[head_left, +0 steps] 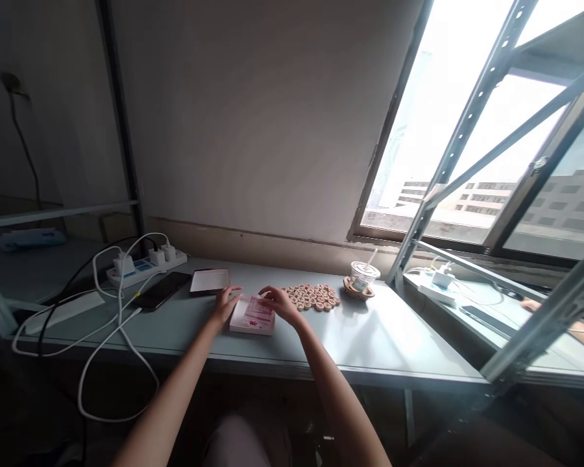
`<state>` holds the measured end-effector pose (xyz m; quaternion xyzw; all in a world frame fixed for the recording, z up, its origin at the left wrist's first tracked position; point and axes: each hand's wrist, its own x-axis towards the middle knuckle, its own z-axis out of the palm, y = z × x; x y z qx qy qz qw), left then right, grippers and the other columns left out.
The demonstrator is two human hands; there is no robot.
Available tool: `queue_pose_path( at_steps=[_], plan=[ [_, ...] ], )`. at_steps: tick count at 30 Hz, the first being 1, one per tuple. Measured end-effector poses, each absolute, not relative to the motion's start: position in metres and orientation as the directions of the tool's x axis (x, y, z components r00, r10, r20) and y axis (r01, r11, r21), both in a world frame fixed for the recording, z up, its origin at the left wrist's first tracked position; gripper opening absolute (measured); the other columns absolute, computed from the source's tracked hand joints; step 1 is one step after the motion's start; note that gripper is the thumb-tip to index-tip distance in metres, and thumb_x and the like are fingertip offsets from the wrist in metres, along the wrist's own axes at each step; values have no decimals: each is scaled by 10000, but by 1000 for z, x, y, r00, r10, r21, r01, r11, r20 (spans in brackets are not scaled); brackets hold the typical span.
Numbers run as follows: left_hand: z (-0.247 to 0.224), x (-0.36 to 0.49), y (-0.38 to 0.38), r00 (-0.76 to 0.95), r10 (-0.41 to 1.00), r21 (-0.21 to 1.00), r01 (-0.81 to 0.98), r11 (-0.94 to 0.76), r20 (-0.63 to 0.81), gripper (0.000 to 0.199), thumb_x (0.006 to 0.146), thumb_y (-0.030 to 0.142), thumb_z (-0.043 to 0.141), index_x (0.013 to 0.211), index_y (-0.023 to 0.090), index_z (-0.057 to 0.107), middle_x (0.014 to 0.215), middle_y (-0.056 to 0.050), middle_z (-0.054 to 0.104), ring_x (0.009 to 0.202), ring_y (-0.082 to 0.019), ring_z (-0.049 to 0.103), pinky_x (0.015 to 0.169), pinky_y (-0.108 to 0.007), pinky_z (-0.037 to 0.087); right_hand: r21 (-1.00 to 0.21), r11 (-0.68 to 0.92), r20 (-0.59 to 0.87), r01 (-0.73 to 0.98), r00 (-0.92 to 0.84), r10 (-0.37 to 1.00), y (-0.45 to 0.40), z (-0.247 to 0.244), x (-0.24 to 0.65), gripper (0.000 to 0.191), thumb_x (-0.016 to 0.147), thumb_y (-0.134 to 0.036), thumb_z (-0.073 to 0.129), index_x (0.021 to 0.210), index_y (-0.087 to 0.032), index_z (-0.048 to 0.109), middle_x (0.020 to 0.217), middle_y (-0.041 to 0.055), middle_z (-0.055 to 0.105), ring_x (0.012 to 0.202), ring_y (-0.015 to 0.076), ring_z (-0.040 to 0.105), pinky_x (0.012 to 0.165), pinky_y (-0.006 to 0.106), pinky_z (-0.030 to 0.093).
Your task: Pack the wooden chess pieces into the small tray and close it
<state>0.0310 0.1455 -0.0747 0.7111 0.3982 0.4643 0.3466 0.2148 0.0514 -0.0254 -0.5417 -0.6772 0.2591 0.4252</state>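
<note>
A shallow white box (252, 327) stands on the table near its front edge, with a sheet printed in red (257, 312) lying inside. My left hand (226, 303) is at the box's left side, fingers apart. At the box's back right corner is my right hand (278, 301), its fingers bent over the sheet's upper edge; whether they grip it is too small to tell. Just right of that hand lie several round wooden pieces with markings (316, 297), packed side by side. An open box lid (210, 281) rests behind and left of my left hand.
A dark phone (163, 290), a power strip (146, 269) and looping white cables (121, 305) occupy the left. A plastic cup with a straw (364, 275) sits in a brown holder (359, 293) at right. Metal posts frame the table; another person's hand (530, 305) shows far right.
</note>
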Motion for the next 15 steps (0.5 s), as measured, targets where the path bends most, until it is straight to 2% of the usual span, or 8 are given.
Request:
queue_pose_path(
  at_steps=[2,7,11,15],
  plan=[
    [-75,31,144,272,892,868,250,-428,362,323,728,362,531,995,204,622,1113,-87,584,1020,-232,514,893,-348,408,-750,288,305,595,-75,949,64,-35,207,187,786,-231,556,966,-204,602,806,17,652,716,135,587,606,221,440],
    [-75,31,142,415,829,817,275,-507,375,266,694,275,576,943,208,637,1054,-68,612,1041,-229,523,939,-351,380,-620,344,394,705,-99,914,72,-52,205,337,712,-100,562,1019,-231,615,917,12,673,815,146,606,710,232,449],
    [-70,31,138,463,797,798,265,-542,388,251,705,239,554,944,211,628,1068,-62,614,1050,-226,523,954,-352,374,-603,334,388,725,-99,916,70,-51,206,346,707,-98,556,1015,-241,623,950,-2,671,828,140,604,731,229,442],
    [-65,29,135,477,794,803,259,-536,376,335,714,241,552,1047,238,584,1148,-49,586,1092,-219,501,967,-350,362,-603,326,374,728,-103,922,68,-49,205,343,708,-102,561,1016,-242,620,941,-7,665,824,140,595,730,231,435]
  ],
)
